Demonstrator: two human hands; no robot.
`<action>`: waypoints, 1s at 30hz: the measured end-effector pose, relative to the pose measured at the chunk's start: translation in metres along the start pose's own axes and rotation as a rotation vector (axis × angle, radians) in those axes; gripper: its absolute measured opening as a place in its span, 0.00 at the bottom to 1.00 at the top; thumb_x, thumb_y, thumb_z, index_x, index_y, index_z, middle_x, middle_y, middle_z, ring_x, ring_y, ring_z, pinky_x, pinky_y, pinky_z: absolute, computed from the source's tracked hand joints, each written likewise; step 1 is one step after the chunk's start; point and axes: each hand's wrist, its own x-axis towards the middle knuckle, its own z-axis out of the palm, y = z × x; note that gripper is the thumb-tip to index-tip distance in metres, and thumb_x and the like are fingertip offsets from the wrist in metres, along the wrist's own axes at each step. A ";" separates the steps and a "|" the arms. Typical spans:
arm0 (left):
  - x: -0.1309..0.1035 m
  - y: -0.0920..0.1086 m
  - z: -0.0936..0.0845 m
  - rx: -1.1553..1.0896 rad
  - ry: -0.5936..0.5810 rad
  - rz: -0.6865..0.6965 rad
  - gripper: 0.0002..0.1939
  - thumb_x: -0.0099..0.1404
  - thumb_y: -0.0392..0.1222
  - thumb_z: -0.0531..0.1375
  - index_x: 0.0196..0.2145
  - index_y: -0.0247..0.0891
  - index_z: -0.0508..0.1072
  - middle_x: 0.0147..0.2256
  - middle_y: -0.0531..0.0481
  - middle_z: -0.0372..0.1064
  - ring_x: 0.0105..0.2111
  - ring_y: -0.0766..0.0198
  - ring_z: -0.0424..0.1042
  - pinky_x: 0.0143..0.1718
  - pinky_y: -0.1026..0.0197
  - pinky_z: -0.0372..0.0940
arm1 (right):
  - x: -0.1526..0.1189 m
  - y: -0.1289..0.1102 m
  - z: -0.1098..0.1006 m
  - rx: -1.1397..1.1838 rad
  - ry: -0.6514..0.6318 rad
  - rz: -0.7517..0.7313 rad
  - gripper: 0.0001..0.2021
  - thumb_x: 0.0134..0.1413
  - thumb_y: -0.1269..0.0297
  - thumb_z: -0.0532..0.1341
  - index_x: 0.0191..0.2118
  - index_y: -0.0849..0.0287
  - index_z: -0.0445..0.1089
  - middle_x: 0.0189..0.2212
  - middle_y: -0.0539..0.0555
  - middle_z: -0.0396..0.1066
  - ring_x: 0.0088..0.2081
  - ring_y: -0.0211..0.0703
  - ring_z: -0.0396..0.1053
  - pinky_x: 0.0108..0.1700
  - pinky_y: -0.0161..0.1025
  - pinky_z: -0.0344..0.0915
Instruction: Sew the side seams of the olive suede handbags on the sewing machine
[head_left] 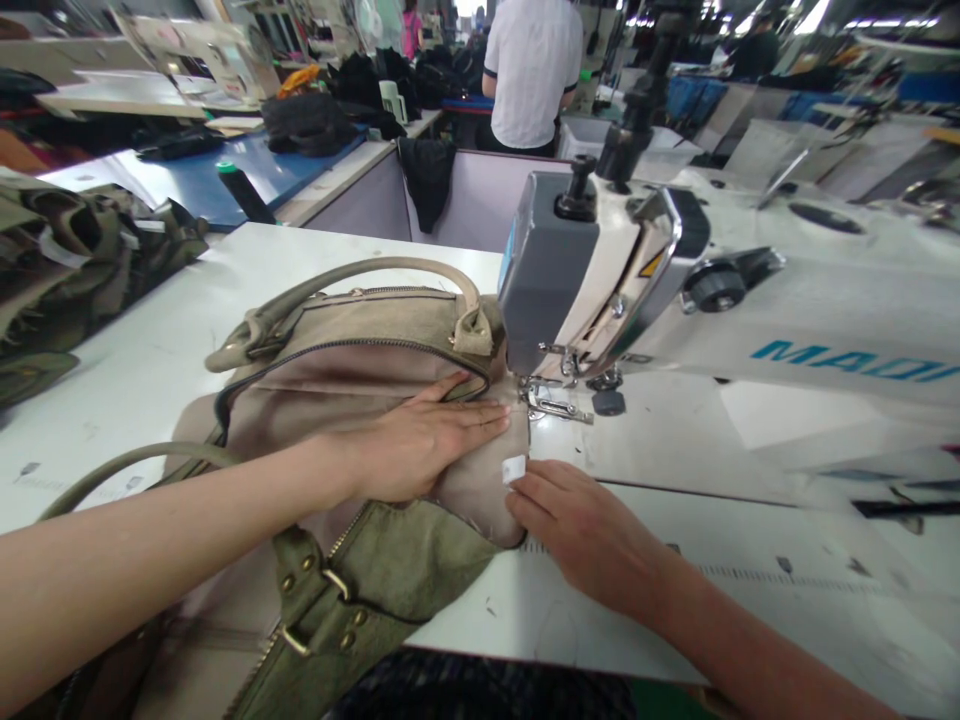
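An olive-green bag (pixel 420 565) with its zipper open lies on the white sewing table, its pinkish-beige lining (pixel 300 410) showing. My left hand (pixel 420 440) rests flat on that lining, fingers spread and pointing toward the needle area. At the lining's right edge, my right hand (pixel 577 520) pinches a small white label (pixel 514 469) between thumb and fingers. Just beyond both hands is the presser foot (pixel 555 405) of the sewing machine (pixel 555 270), by the edge of the lining. The bag's handle (pixel 375 266) arches up behind my left hand.
More olive fabric pieces (pixel 67 260) are piled at the left. A dark thread cone (pixel 244 192) stands behind the white table (pixel 457 625). Across the partition, a person in a white shirt (pixel 532 75) faces away; black fabric (pixel 427 180) hangs over it.
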 end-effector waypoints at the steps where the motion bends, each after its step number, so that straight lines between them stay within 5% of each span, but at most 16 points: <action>1: -0.001 0.002 0.000 -0.006 0.018 -0.003 0.38 0.56 0.23 0.52 0.65 0.31 0.54 0.65 0.41 0.52 0.66 0.62 0.51 0.68 0.46 0.32 | 0.002 -0.001 0.001 0.011 -0.003 0.007 0.11 0.63 0.77 0.50 0.41 0.63 0.69 0.41 0.60 0.70 0.45 0.49 0.65 0.50 0.47 0.66; 6: -0.003 0.004 0.002 -0.016 0.099 -0.027 0.37 0.58 0.22 0.49 0.65 0.31 0.52 0.65 0.43 0.52 0.66 0.63 0.52 0.68 0.47 0.38 | 0.008 0.002 0.001 0.021 -0.047 -0.008 0.11 0.59 0.79 0.51 0.38 0.64 0.68 0.35 0.58 0.69 0.39 0.50 0.64 0.48 0.48 0.67; 12: -0.001 0.000 0.004 0.001 0.049 -0.008 0.37 0.57 0.22 0.52 0.64 0.33 0.56 0.65 0.42 0.54 0.65 0.59 0.52 0.67 0.46 0.40 | -0.002 -0.004 0.002 -0.006 0.006 -0.004 0.13 0.58 0.80 0.51 0.43 0.67 0.69 0.46 0.63 0.70 0.48 0.52 0.65 0.53 0.49 0.66; 17: 0.001 -0.002 0.004 0.007 0.060 -0.013 0.34 0.60 0.22 0.49 0.64 0.33 0.56 0.65 0.44 0.54 0.65 0.63 0.52 0.67 0.48 0.39 | -0.002 -0.008 0.002 0.023 0.050 0.030 0.12 0.59 0.78 0.52 0.43 0.65 0.69 0.44 0.63 0.72 0.46 0.51 0.67 0.52 0.51 0.68; 24: 0.017 -0.027 0.000 0.000 -0.030 0.011 0.34 0.62 0.26 0.51 0.65 0.33 0.53 0.66 0.43 0.51 0.66 0.60 0.50 0.67 0.47 0.38 | -0.001 0.001 0.011 0.001 0.077 0.109 0.19 0.54 0.80 0.52 0.51 0.68 0.67 0.52 0.64 0.70 0.54 0.56 0.63 0.58 0.58 0.63; 30: 0.029 -0.040 -0.014 -0.016 0.094 0.008 0.27 0.68 0.24 0.44 0.63 0.35 0.58 0.63 0.47 0.58 0.63 0.67 0.55 0.66 0.49 0.41 | 0.000 0.000 0.013 0.041 0.074 0.213 0.27 0.49 0.83 0.49 0.57 0.72 0.63 0.57 0.67 0.65 0.61 0.57 0.58 0.64 0.63 0.54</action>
